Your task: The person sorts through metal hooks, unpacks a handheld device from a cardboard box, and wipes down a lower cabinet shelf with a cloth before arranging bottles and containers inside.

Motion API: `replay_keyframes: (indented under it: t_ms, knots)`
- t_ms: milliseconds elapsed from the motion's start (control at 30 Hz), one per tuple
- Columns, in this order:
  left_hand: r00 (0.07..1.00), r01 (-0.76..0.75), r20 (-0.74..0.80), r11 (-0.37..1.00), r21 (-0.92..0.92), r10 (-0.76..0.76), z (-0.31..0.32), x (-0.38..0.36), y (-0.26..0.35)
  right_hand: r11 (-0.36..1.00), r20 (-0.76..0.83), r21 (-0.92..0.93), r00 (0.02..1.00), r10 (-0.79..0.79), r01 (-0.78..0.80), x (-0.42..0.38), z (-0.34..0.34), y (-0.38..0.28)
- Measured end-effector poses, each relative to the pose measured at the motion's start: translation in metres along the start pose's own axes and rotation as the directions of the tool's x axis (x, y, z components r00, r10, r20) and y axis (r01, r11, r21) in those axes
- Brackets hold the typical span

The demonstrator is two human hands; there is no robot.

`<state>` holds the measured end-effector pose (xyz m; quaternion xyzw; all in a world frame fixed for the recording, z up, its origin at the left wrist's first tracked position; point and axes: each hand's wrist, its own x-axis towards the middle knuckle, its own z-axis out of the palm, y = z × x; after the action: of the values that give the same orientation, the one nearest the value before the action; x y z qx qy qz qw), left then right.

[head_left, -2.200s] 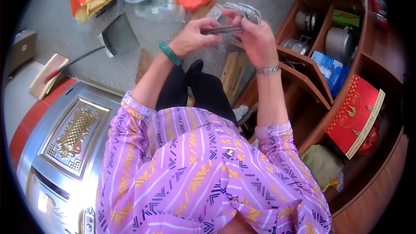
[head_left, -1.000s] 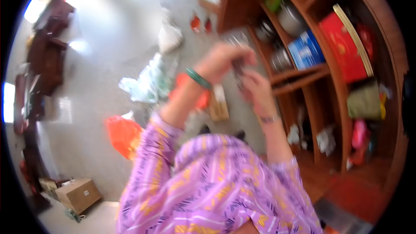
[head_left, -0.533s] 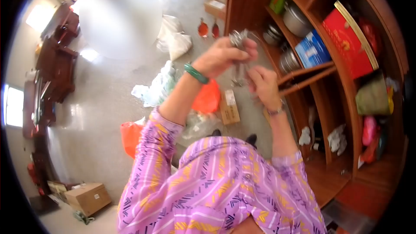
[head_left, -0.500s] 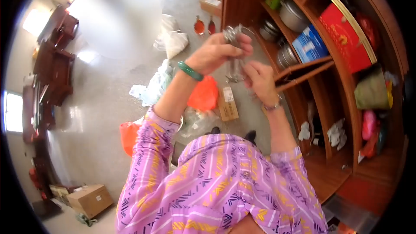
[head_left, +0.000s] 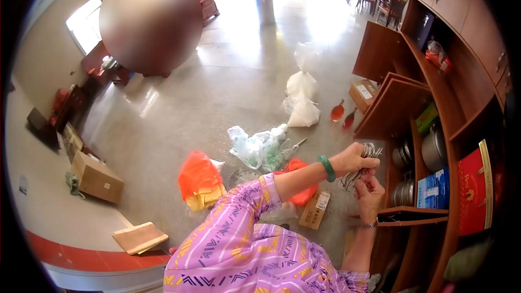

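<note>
While the left hand (head_left: 355, 161), fingers closed around it, hides the middle of one bundle (head_left: 371, 151), thin silvery strands show on both sides, left of the cabinet (head_left: 452, 198). The right hand (head_left: 370, 194) curls close by, its hold unclear; farther off are two bottles (head_left: 337, 112).

Around the view's centre, the grey floor (head_left: 163, 146) carries white sacks (head_left: 302, 93) between one and two o'clock, two bottles (head_left: 337, 112) between two and three, a flat carton (head_left: 313, 212) at five and an orange bag (head_left: 198, 173) at eight. The cabinet (head_left: 453, 184) at three holds pots (head_left: 433, 151).
</note>
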<state>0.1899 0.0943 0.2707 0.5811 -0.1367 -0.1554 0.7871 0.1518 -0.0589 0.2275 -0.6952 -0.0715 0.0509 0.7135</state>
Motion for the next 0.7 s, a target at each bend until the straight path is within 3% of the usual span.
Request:
replay_keyframes:
  t_ms: [200, 267, 300, 400, 500, 567, 633, 667, 700]
  knots:
    - [1.000, 0.000, -0.029, 0.996, -0.084, -0.003, -0.013, -0.013, 0.000, 0.999, 0.052, -0.020, 0.998, -0.038, 0.039, 0.003, 0.010, -0.006]
    - [0.995, 0.078, -0.027, 0.926, -0.369, -0.095, -0.016, -0.016, 0.002, 0.985, 0.098, 0.163, 0.994, 0.038, -0.054, 0.001, 0.014, -0.019]
    - [0.995, 0.082, -0.019, 0.924, -0.373, -0.096, -0.018, -0.015, -0.002, 0.986, 0.090, 0.159, 0.995, 0.040, -0.054, 0.002, 0.011, -0.018]
    - [0.993, 0.021, -0.110, 0.977, -0.211, -0.045, -0.021, -0.017, -0.005, 0.999, 0.077, 0.036, 0.997, -0.017, 0.015, 0.003, 0.008, -0.013]
    - [0.995, 0.016, -0.098, 0.989, -0.147, -0.031, -0.018, -0.019, 0.007, 0.986, 0.047, -0.143, 0.995, -0.084, 0.090, 0.004, 0.005, -0.015]
    - [0.991, -0.016, -0.130, 1.000, 0.023, 0.019, -0.012, -0.019, 0.017, 0.963, 0.033, -0.248, 0.994, -0.102, 0.107, 0.003, 0.001, -0.018]
    - [0.997, -0.073, 0.032, 0.955, 0.288, 0.067, -0.018, -0.015, 0.020, 0.961, 0.000, -0.243, 0.990, -0.138, 0.134, -0.002, -0.002, -0.023]
    - [1.000, 0.013, 0.011, 0.998, -0.061, -0.012, -0.017, -0.012, 0.013, 0.959, 0.003, -0.257, 0.993, -0.122, 0.119, -0.004, -0.005, -0.028]
    - [0.997, 0.038, 0.072, 0.982, -0.186, -0.024, -0.019, -0.013, 0.013, 0.982, -0.008, -0.175, 0.997, -0.072, 0.070, -0.007, -0.007, -0.030]
